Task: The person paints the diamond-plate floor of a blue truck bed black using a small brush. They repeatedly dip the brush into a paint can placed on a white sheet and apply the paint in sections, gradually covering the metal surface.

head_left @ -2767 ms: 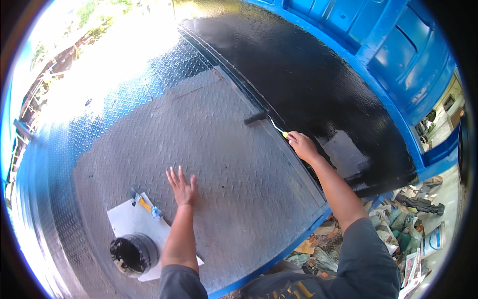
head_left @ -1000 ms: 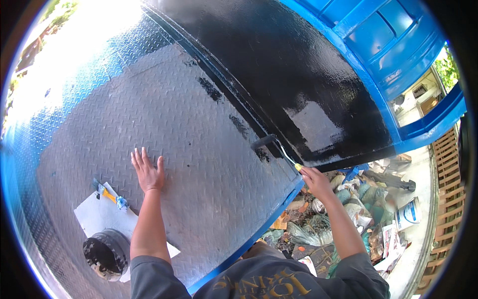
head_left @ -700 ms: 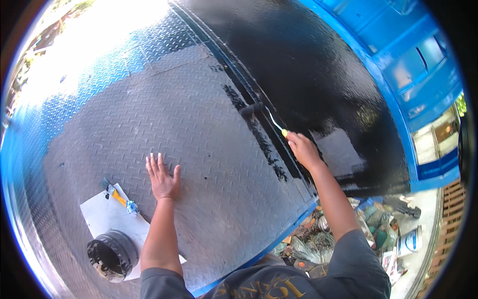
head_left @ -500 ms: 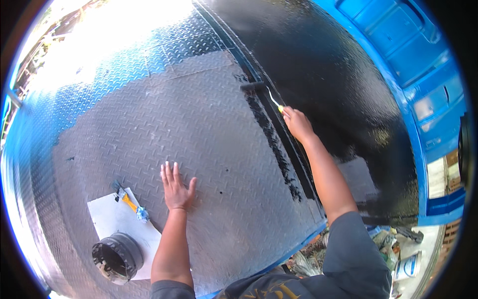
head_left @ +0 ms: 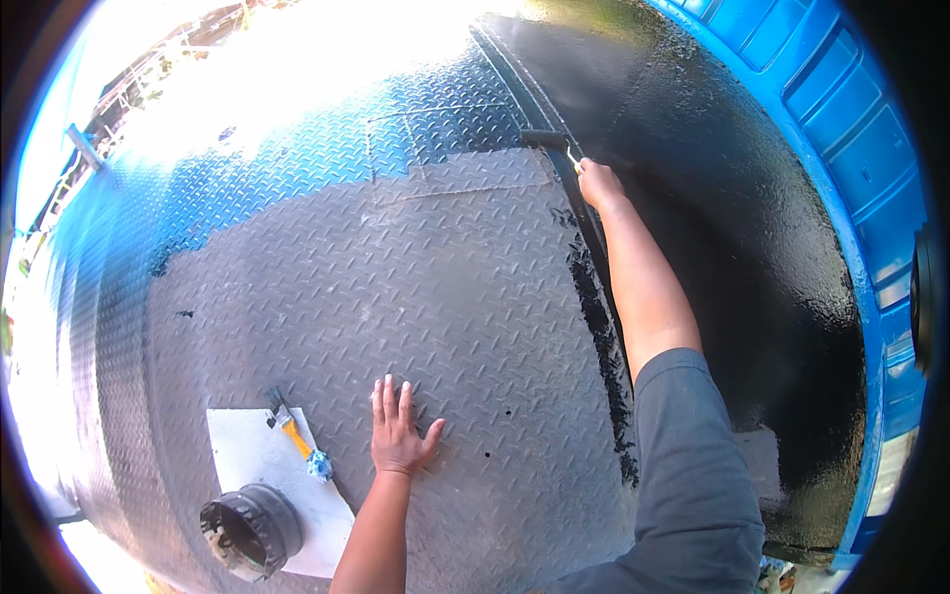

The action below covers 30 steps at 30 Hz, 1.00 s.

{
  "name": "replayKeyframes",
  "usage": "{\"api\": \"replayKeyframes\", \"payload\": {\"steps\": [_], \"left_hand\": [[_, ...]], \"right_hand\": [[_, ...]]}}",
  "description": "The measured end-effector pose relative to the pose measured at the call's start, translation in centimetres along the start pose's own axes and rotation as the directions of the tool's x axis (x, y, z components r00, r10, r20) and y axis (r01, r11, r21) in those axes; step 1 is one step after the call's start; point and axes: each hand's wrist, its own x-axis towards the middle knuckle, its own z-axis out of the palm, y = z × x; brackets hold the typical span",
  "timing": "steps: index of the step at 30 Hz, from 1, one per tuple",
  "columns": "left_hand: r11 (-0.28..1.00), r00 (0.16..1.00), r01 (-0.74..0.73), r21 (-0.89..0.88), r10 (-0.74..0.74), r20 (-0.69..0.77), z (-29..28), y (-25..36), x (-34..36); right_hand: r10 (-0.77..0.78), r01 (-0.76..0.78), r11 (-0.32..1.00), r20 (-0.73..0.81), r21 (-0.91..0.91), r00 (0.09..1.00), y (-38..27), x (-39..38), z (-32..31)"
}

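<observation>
Right hand [head_left: 600, 182] grips a paint roller [head_left: 558, 140] by its mostly hidden handle [head_left: 579, 168], roller head [head_left: 541, 137] up-left; left hand [head_left: 400, 441] spread.

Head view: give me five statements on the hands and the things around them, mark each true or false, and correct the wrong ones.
1. The right hand grips the paint roller. True.
2. The left hand is closed around a brush handle. False: it rests palm down with fingers spread on the textured metal surface.
3. The yellow-handled brush lies at least partly on the white sheet. True.
4. The dark open container is to the right of the left hand. False: it is to the left.
5. The ribbed panel at the upper right is blue. True.
</observation>
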Motion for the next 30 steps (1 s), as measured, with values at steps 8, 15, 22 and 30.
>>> {"api": "replayKeyframes", "payload": {"steps": [8, 15, 22, 30], "left_hand": [[1.000, 0.999, 0.017, 0.008, -0.017, -0.030, 0.2, -0.2, -0.4], [1.000, 0.999, -0.006, 0.008, 0.006, -0.044, 0.8, -0.4, -0.4], [0.998, 0.991, -0.069, 0.011, 0.069, -0.118, 1.1, -0.4, -0.2], [0.999, 0.995, -0.034, 0.038, 0.038, -0.093, 1.6, -0.9, -0.8]], "right_hand": [[-0.012, 0.010, 0.999, 0.042, 0.050, 0.999, 2.4, -12.7, -4.0], [0.009, -0.011, 0.992, 0.015, 0.123, 1.000, 9.5, -37.9, -8.5], [0.182, -0.196, 0.954, 0.078, 0.229, 0.980, 17.0, -63.5, -12.9], [0.575, -0.621, 0.709, 0.235, 0.334, 0.784, 15.4, -78.9, -18.4]]}}
